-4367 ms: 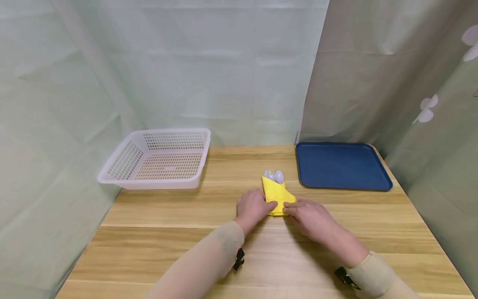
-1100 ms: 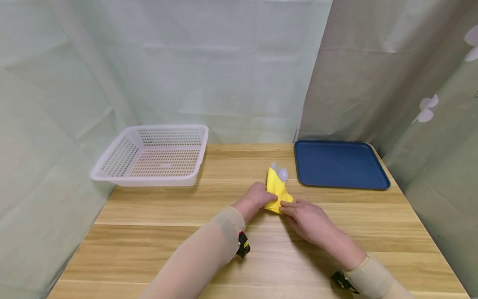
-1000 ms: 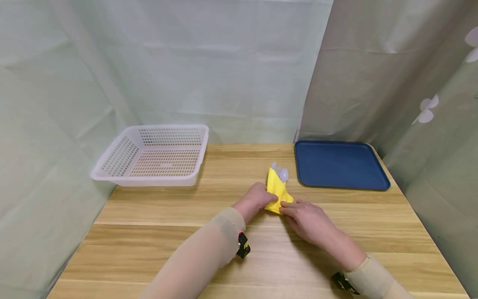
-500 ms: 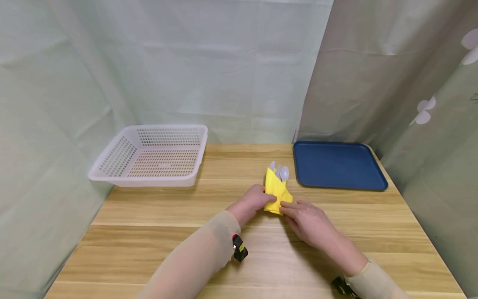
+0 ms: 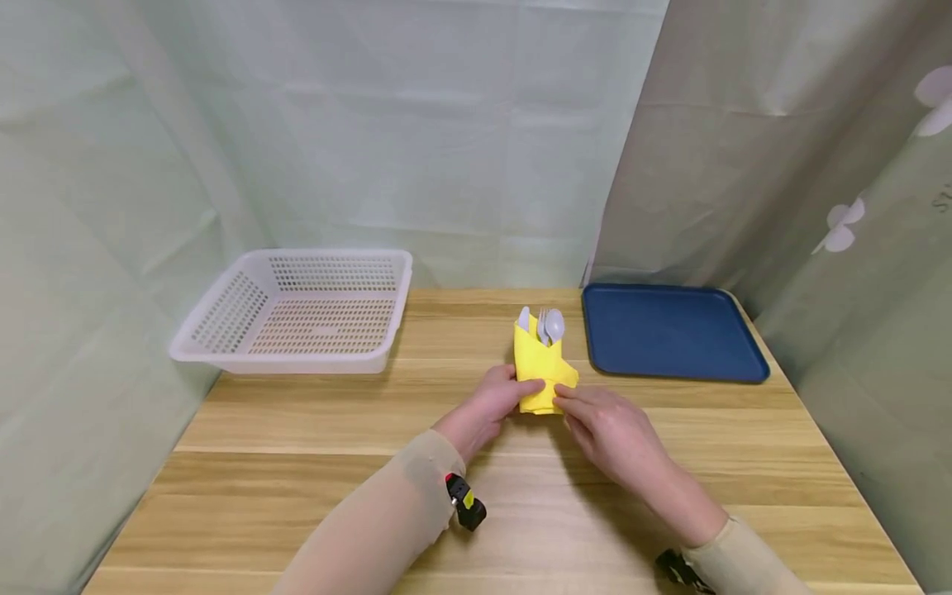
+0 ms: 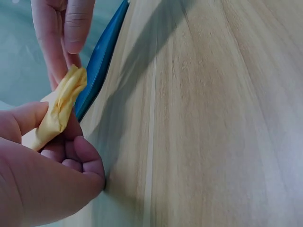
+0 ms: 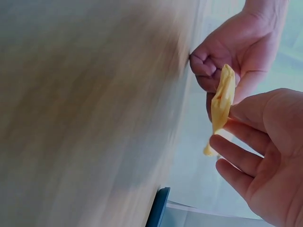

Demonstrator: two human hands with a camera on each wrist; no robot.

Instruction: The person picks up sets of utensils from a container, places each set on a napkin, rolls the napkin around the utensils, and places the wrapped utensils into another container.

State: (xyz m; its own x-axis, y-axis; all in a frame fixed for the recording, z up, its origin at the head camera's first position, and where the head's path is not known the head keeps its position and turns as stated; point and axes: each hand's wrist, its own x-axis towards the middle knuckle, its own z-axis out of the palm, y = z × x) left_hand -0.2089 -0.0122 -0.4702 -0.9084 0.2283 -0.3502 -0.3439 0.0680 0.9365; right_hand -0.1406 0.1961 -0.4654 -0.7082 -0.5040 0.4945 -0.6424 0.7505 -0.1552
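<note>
A folded yellow napkin (image 5: 537, 364) wraps a white plastic knife (image 5: 524, 317), fork (image 5: 543, 325) and spoon (image 5: 554, 325), whose upper ends stick out of its top. My left hand (image 5: 491, 402) grips the napkin's left side, thumb across the front and the other fingers curled behind it, as the left wrist view shows. From the right, my right hand (image 5: 613, 434) pinches the lower right part with its thumb and fingertips; its other fingers extend loosely in the right wrist view. Both wrist views show the napkin's bundled lower end. The cutlery handles are hidden inside.
At the back left of the wooden table (image 5: 320, 496) stands a white perforated basket (image 5: 305, 362). A flat blue tray (image 5: 673, 330) lies at the back right, just beyond the napkin. Pale curtains hang behind and at both sides.
The napkin has tilted more upright, its top shifting left and up, and the cutlery ends show more clearly. Both hands keep their hold, the left one moving slightly left.
</note>
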